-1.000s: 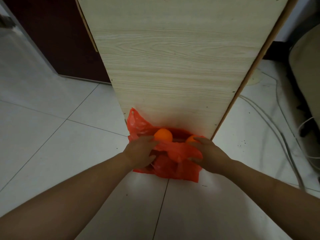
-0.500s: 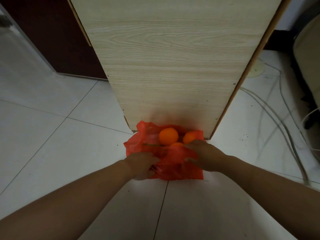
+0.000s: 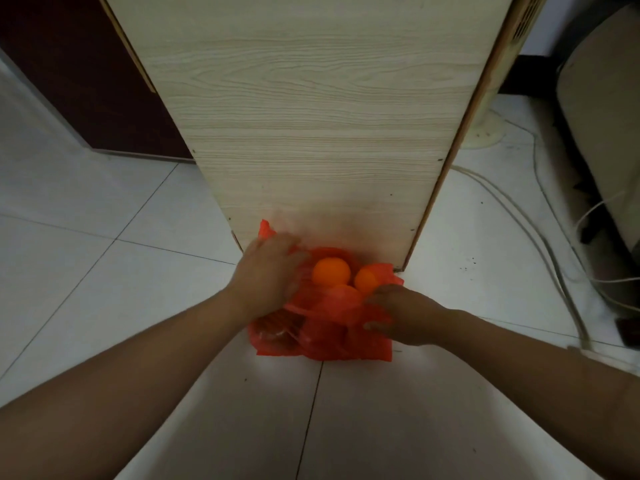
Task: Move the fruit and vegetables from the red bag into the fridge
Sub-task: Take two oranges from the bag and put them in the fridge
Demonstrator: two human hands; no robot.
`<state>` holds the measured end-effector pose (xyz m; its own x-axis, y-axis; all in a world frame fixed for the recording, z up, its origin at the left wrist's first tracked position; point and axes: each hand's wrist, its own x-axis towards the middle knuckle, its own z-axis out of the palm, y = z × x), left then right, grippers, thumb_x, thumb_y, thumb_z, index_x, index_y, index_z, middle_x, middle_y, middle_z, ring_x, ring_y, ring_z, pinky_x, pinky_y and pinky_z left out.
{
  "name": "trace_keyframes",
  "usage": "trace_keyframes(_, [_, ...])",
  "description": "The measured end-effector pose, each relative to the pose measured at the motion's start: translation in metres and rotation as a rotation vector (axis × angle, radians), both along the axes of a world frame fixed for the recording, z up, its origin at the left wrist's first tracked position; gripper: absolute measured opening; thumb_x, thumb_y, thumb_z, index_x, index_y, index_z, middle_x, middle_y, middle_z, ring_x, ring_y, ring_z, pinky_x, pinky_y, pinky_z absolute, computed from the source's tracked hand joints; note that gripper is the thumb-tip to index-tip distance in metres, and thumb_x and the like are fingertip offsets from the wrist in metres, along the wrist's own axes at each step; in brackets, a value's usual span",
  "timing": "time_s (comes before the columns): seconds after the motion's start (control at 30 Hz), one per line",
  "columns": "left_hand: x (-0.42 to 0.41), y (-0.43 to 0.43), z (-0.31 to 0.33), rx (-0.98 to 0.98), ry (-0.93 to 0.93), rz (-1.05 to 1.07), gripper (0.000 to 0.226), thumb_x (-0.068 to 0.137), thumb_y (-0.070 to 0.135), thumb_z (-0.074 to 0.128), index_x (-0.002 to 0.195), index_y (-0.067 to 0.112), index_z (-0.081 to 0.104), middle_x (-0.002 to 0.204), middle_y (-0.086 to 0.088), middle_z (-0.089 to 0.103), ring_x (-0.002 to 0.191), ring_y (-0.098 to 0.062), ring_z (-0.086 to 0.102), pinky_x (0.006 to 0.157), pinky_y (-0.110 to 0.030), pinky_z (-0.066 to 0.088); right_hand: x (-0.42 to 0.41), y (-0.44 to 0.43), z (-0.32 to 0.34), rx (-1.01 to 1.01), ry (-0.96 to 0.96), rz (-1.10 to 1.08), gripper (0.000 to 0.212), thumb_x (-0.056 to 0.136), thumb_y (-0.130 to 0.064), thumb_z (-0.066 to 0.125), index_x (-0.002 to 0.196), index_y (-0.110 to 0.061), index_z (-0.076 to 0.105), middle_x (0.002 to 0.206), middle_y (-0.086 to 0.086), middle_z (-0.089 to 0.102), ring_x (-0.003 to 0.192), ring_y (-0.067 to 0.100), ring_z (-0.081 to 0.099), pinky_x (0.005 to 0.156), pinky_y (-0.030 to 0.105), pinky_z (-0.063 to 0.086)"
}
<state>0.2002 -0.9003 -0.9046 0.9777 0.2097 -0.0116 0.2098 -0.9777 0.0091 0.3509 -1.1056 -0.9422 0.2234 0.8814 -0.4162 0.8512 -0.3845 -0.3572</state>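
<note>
Red bag is held at both sides: the left hand has its grip curled on the rim at 10 o'clock, and the right hand pinches the plastic at 3 o'clock. Between them lie a big orange and a smaller orange. The bag sits on the floor at a wooden cabinet's foot.

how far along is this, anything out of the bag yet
Barely started. Done: nothing shows as moved; no fridge is in view. In hand: the red bag lies on the floor against a wooden cabinet, the left hand on its rim and the right hand pinching it. Left: the oranges visible inside, plus whatever else it holds, must come out.
</note>
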Motion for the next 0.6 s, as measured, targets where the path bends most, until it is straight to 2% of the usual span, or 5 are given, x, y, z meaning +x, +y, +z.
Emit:
trace_keyframes(0.07, [-0.005,0.01,-0.003,0.043,0.115,0.178,0.054,0.085,0.037,0.05,0.138,0.028,0.04,0.148,-0.003,0.031,0.141,-0.026,0.022,0.111,-0.052,0.02,-0.002,-0.002,0.001,-0.004,-0.002,0.01,0.054,0.09,-0.043,0.054,0.139,-0.024,0.04,0.139,0.003,0.045,0.127,0.02,0.041,0.104,0.035,0.038])
trace_keyframes(0.13, [-0.013,0.017,-0.01,0.044,0.249,0.273,0.06,0.088,0.04,0.049,0.143,0.03,0.027,0.152,-0.003,0.023,0.143,-0.026,0.014,0.113,-0.053,0.015,-0.004,-0.003,0.002,-0.013,-0.003,0.02,0.053,0.091,-0.043,0.053,0.139,-0.025,0.04,0.138,0.002,0.045,0.127,0.019,0.041,0.104,0.034,0.037])
trace_keyframes(0.27, [-0.039,0.018,-0.038,-0.166,0.454,0.281,0.062,0.087,0.05,0.048,0.143,0.034,0.026,0.149,-0.003,0.027,0.138,-0.028,0.027,0.107,-0.046,0.034,-0.004,-0.013,0.002,-0.01,0.014,0.018,0.054,0.091,-0.043,0.053,0.14,-0.026,0.038,0.142,-0.002,0.042,0.129,0.015,0.038,0.105,0.028,0.034])
trace_keyframes(0.43, [-0.054,0.0,-0.057,-0.316,0.539,0.176,0.076,0.083,0.055,0.053,0.147,0.027,0.023,0.149,-0.004,0.029,0.133,-0.027,0.035,0.107,-0.038,0.036,-0.008,-0.037,-0.003,-0.004,0.03,0.033,0.058,0.09,-0.046,0.053,0.142,-0.027,0.035,0.148,-0.005,0.034,0.134,0.013,0.034,0.108,0.025,0.029])
trace_keyframes(0.6, [-0.062,-0.01,-0.063,-0.379,0.54,0.122,0.091,0.061,0.076,0.029,0.14,0.031,0.036,0.136,0.0,0.043,0.121,-0.022,0.047,0.097,-0.029,0.041,-0.002,-0.04,0.0,0.004,0.02,0.021,0.049,0.091,-0.044,0.052,0.135,-0.026,0.045,0.14,-0.007,0.045,0.125,0.01,0.042,0.099,0.016,0.028])
